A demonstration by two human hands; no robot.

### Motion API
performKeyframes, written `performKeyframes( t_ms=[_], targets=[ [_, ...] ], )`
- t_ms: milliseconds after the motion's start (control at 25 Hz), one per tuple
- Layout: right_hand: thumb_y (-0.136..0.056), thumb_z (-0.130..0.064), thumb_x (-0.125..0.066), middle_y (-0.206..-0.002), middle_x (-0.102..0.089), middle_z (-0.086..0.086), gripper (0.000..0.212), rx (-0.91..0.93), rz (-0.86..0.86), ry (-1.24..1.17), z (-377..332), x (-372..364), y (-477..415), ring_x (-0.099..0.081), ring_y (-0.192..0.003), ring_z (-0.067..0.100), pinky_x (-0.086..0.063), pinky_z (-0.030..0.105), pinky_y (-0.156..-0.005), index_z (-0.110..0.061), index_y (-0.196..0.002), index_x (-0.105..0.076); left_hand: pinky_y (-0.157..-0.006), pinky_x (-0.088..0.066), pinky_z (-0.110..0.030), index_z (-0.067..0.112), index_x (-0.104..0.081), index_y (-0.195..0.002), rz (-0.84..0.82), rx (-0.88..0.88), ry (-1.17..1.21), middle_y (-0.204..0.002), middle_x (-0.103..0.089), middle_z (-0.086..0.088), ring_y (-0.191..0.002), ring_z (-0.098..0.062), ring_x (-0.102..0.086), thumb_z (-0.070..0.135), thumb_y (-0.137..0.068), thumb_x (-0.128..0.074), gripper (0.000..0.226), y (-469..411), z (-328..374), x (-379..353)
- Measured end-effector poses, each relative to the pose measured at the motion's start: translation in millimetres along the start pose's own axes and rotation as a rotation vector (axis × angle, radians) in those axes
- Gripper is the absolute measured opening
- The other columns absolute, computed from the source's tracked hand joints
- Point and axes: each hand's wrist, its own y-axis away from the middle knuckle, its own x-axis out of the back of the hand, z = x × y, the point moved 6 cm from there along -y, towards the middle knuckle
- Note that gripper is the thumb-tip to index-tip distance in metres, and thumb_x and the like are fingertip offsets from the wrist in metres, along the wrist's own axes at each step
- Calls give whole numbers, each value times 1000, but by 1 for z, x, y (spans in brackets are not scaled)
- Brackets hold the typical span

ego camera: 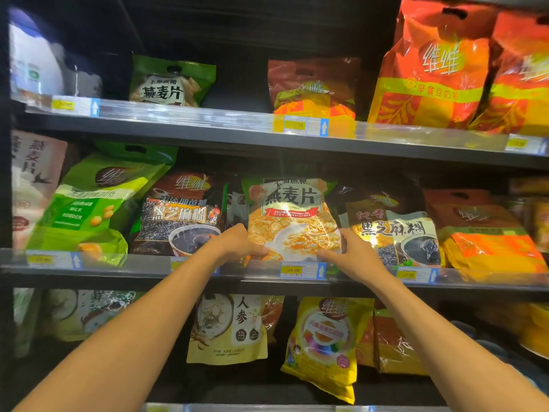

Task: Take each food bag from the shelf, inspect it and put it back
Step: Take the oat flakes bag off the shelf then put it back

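An oat-flake bag [292, 215], green on top with orange cereal printed below, stands upright on the middle shelf [356, 285] between two black-sesame bags. My left hand [237, 242] grips its lower left edge. Its lower right corner is held by my right hand [353, 254]. The bag's bottom rests at the shelf's front rail. Both arms reach up from below.
A dark sesame bag [181, 212] and a green powder bag [89, 209] stand to the left, another sesame bag [395, 230] and orange bags [484, 236] to the right. More bags fill the top shelf [208, 126] and the lower shelf, including a yellow bag [326, 343].
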Motion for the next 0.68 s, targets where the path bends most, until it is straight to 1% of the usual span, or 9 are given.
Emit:
performKeyframes(
  t_ms=[120,240,320,400,480,520,600,640,680],
  targets=[
    [-88,-53,-78,-118,-67,-7,59,9,18,-58,2,2,-5,-64,-104,16,-57,40,-87,-22,-133,-57,-54,-49,-18,13,-66,-73,54,-39,67,-62,-75,10,-54,1,-66,34,-87,-81,29,6,4,6],
    [-87,-51,-79,-112,-67,-13,55,39,44,-133,-3,10,-13,-65,-101,13,-54,34,-80,-26,-131,-59,-48,-45,-20,21,-70,-62,89,-57,174,-54,-71,7,-43,2,-59,35,-92,-78,34,11,12,14],
    [-87,-50,-80,-106,-67,-20,47,57,67,-207,-7,17,-14,-66,-100,8,-53,29,-77,-32,-124,-59,-40,-41,-13,21,-68,-60,113,-62,243,-49,-66,10,-39,3,-57,34,-93,-78,37,16,20,21],
    [-88,-50,-79,-108,-68,-22,43,63,76,-283,-10,24,-13,-67,-103,7,-55,33,-83,-33,-122,-59,-41,-42,-7,22,-66,-61,128,-60,303,-51,-68,12,-46,4,-63,34,-94,-78,37,21,26,28],
    [-90,-48,-78,-110,-68,-22,40,66,73,-334,-15,29,-10,-66,-104,5,-54,32,-83,-33,-123,-59,-52,-47,-4,22,-68,-60,113,-56,330,-58,-71,11,-59,4,-69,39,-94,-76,39,32,33,33],
    [-91,-47,-77,-108,-66,-24,38,68,72,-348,-18,31,-7,-64,-103,2,-52,28,-79,-35,-122,-57,-70,-52,-9,19,-66,-65,104,-51,333,-66,-74,7,-70,0,-72,43,-95,-73,39,36,36,35],
    [-92,-47,-75,-106,-60,-29,39,65,71,-365,-21,37,3,-60,-99,-3,-47,22,-72,-37,-123,-53,-108,-46,-38,10,-63,-79,59,-41,363,-98,-76,-2,-104,-14,-70,52,-99,-63,47,45,40,36],
    [-93,-47,-74,-105,-58,-30,40,62,70,-368,-22,39,10,-59,-97,-4,-45,20,-70,-37,-124,-51,-116,-41,-47,8,-64,-91,30,-26,426,-119,-74,-2,-120,-19,-65,54,-101,-59,47,50,41,35],
    [-94,-47,-74,-105,-57,-31,41,63,70,-366,-22,40,16,-58,-96,-5,-44,19,-70,-37,-125,-50,-116,-43,-49,7,-65,-110,14,4,519,-134,-69,-1,-129,-21,-62,55,-101,-58,49,54,41,34]
  ],
)
